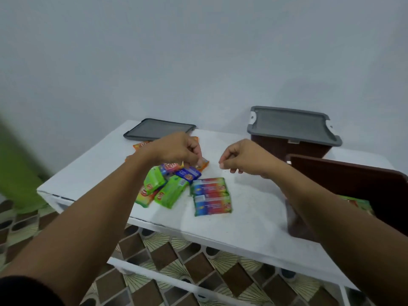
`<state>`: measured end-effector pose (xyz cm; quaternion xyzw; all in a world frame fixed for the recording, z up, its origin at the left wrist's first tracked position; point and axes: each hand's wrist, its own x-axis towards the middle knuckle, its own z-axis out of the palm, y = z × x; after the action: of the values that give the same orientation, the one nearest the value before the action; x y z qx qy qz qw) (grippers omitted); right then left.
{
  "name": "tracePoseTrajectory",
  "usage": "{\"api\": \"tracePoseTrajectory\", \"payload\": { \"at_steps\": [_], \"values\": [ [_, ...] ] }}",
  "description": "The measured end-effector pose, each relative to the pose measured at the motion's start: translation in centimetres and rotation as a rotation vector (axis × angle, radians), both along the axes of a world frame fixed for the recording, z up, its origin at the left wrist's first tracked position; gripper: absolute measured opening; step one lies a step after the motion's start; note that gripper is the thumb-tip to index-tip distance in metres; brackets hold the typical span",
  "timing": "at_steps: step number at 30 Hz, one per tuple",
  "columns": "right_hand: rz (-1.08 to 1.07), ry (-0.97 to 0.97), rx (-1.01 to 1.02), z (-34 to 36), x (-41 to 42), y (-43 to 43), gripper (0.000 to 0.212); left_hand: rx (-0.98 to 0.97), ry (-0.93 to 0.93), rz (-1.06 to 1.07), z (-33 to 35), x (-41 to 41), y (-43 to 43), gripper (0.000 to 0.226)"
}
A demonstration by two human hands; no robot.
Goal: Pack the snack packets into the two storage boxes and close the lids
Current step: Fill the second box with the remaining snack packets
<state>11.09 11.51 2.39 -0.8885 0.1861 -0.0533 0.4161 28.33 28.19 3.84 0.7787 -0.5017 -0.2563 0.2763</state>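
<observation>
Several snack packets lie heaped mid-table: green ones (170, 193), a blue one (188, 174) and two rainbow-striped ones (210, 196). My left hand (176, 149) hangs over the far side of the heap, its fingers closed on an orange packet (204, 164) that still touches the pile. To its right, my right hand (240, 159) hovers above bare tabletop with curled fingers and nothing in them. At the right edge an open brown storage box (344, 171) holds a green packet (357, 204). A second brown box (287, 149) stands at the back right, a grey lid (291, 124) resting on it.
A loose grey lid (159, 130) lies flat at the back left of the white table (242, 217), with another orange packet (141, 145) just in front of it. A pale wall rises behind. A blurred green shape (17, 173) stands at the left; patterned tiled floor lies below.
</observation>
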Motion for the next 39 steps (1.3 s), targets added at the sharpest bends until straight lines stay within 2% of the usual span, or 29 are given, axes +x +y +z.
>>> {"api": "tracePoseTrajectory", "payload": {
  "at_steps": [5, 8, 13, 17, 19, 22, 25, 33, 36, 39],
  "values": [
    [0.065, 0.195, -0.266, -4.6, 3.0, 3.8, 0.014, 0.096, -0.061, -0.071, -3.5, 3.8, 2.0, 0.004],
    [0.226, 0.384, -0.472, -7.4, 2.9, 5.3, 0.034, 0.145, -0.108, -0.135, -6.1, 4.3, 1.2, 0.009],
    [0.226, 0.453, -0.476, -8.5, 2.7, 6.5, 0.065, 0.191, -0.335, -0.304, -10.4, 2.9, -1.3, 0.043],
    [0.194, 0.499, -0.547, -8.7, 2.1, 6.5, 0.067, 0.239, -0.392, -0.299, -11.2, 2.7, -2.6, 0.059],
    [0.169, 0.494, -0.572, -8.7, 1.8, 6.4, 0.062, 0.235, -0.338, -0.284, -11.2, 2.9, -2.8, 0.056],
    [0.155, 0.524, -0.65, -8.2, 1.6, 6.6, 0.057, 0.243, -0.152, -0.261, -11.5, 3.2, -3.0, 0.051],
    [0.121, 0.56, -0.62, -8.2, 1.2, 6.2, 0.055, 0.288, -0.115, -0.259, -11.2, 3.3, -3.5, 0.058],
    [0.064, 0.661, -0.275, -5.1, -0.6, 3.3, 0.041, 0.282, -0.464, -0.388, -10.5, 2.6, -4.0, 0.073],
    [0.013, 0.678, -0.263, -5.7, -1.3, 2.4, 0.04, 0.314, -0.337, -0.384, -9.3, 3.0, -4.3, 0.075],
    [-0.014, 0.649, -0.249, -6.3, -1.5, 2.6, 0.046, 0.276, -0.24, -0.403, -8.0, 3.3, -4.3, 0.058]
  ]
}}
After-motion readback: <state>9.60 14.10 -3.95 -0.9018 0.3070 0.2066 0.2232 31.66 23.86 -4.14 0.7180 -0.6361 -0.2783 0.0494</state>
